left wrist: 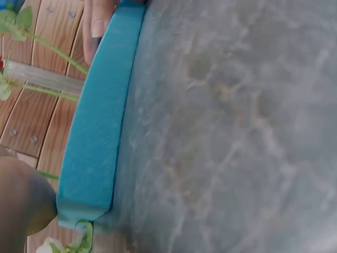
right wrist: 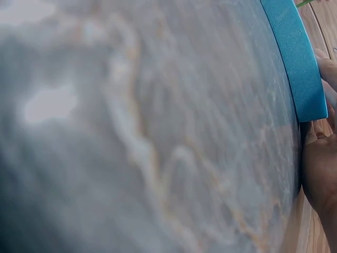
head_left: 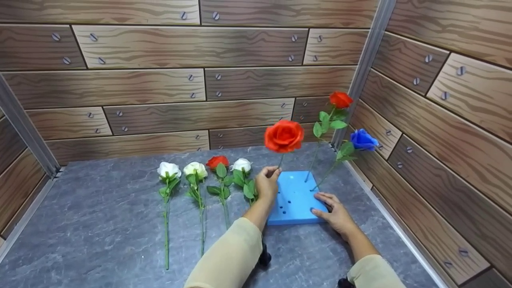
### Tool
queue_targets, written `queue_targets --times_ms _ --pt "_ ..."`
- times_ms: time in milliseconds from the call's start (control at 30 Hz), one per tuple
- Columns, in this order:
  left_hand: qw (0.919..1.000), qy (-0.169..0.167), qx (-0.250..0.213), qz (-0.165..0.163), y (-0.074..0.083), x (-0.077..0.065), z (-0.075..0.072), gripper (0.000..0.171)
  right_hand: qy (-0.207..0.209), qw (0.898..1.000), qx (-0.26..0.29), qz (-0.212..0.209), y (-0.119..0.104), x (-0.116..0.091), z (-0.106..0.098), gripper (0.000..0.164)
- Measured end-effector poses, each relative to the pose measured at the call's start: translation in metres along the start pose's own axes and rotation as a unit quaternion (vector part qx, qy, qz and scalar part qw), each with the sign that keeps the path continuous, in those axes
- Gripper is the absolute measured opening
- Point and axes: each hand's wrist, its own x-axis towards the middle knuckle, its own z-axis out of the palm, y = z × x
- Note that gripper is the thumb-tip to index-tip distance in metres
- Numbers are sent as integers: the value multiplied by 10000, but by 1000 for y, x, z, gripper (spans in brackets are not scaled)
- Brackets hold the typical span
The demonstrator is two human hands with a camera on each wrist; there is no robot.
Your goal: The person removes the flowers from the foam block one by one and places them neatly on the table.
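My left hand [head_left: 266,186] pinches the stem of a red rose [head_left: 284,137], which stands upright over the left back part of a light blue block [head_left: 300,204] with several small holes. The stem's lower end is hidden by the fingers. On the block's right edge rests my right hand [head_left: 336,214], thumb and fingers spread. A smaller red rose [head_left: 341,100] and a blue rose [head_left: 364,140] stand in the block's back right part, the blue one leaning right. In the right wrist view, the hand [right wrist: 321,168] lies against the block's side [right wrist: 300,63].
Left of the block, on the grey marbled table [head_left: 100,216], lie a white rose [head_left: 169,170], a cream rose [head_left: 195,170], a red rose [head_left: 218,162] and another white rose [head_left: 241,165]. Wood-patterned walls [head_left: 160,48] enclose the table at the back and sides.
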Motion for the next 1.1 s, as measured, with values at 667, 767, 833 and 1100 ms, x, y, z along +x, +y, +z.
queue_targets --times_ms 667,767,833,1100 --pt "9989 -221 112 408 41 -8 -23 14 -127 9996 -202 -166 -1 2 2 68" --pt "9983 -401 -96 400 46 -11 -25 17 -124 9995 -212 -174 0 2 2 68" --pt "9977 -539 -197 356 49 -13 -26 18 -115 9996 -190 -152 0 2 1 68" --pt "9939 -1053 -266 198 55 -20 -34 17 -78 9997 -189 -116 1 1 0 68"
